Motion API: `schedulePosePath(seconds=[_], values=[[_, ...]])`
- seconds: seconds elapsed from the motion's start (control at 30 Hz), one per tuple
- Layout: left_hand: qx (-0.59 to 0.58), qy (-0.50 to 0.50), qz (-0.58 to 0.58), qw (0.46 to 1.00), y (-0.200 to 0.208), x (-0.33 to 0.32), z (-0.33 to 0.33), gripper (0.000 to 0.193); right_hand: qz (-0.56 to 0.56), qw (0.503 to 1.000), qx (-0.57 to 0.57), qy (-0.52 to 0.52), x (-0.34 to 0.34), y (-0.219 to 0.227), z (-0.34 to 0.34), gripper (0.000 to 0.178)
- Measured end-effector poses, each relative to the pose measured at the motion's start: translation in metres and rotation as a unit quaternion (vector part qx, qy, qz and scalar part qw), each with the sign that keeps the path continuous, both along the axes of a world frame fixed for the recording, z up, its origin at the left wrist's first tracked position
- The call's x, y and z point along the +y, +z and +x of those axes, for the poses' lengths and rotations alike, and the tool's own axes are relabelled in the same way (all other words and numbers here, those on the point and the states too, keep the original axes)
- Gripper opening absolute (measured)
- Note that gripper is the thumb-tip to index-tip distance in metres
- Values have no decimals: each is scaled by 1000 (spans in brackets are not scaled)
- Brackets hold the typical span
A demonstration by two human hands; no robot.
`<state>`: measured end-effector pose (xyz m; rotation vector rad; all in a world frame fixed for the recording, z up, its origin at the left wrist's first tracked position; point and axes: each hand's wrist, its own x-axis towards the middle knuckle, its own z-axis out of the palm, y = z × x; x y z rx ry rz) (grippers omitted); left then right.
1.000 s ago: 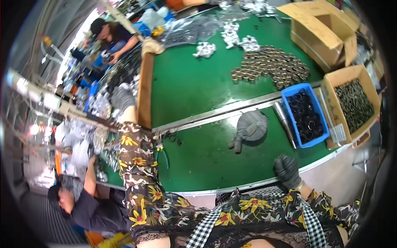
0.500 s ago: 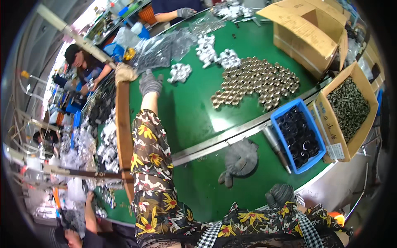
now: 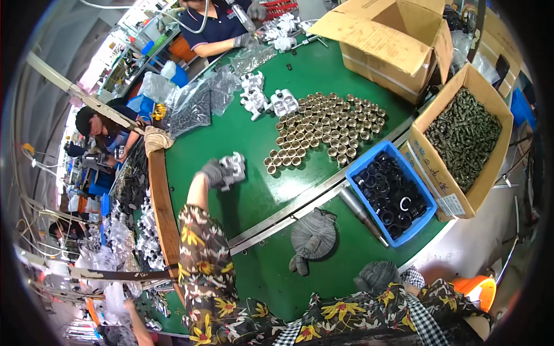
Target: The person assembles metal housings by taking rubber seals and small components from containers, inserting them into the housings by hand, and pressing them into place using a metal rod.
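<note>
My left hand (image 3: 214, 173) wears a grey glove and is closed on a silver metal casting (image 3: 234, 169), over the left part of the green table (image 3: 199, 144). Two similar silver castings (image 3: 284, 102) sit farther off, beside a wide patch of small brass-coloured cups (image 3: 323, 124). At the near table edge rests my right hand (image 3: 376, 277), also gloved in grey; its fingers cannot be made out. Between the hands, on the near side of a metal rail (image 3: 277, 218), lies a grey knitted glove bundle (image 3: 313, 237).
A blue bin (image 3: 398, 193) of black rings stands at right, with a metal rod tool (image 3: 365, 216) alongside. Beyond are a carton (image 3: 461, 144) of dark small parts and an open cardboard box (image 3: 392, 52). A wooden rail (image 3: 163, 213) borders the left. Co-workers (image 3: 216, 29) work around the table.
My left hand has come back toward me with a casting in it. The view has shifted, showing more of the co-worker at the far side.
</note>
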<state>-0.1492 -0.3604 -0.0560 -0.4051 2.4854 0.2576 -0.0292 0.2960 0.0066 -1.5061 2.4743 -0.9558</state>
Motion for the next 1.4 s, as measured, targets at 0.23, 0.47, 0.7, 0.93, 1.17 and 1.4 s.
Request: schedulePosePath(seconds=[0.23,0.47,0.7,0.93,1.17,1.4], values=[[324,470,497,654,141,194,155,49,-206,978,-29,7,-5,14,-5,20],[412,316,646,559,194,367,173,37,-234,891,-384,67,-64,155,-30,28],[477,318,659,487,160,436,181,50,-290,913,-287,-8,-84,96,-33,49],[381,351,737,435,176,461,194,70,-347,826,-445,21,-73,77,-21,55],[368,437,712,407,143,461,198,69,-258,879,-396,60,-72,80,-21,46],[329,399,694,501,127,436,208,61,-89,944,-311,68,-53,118,-82,34]])
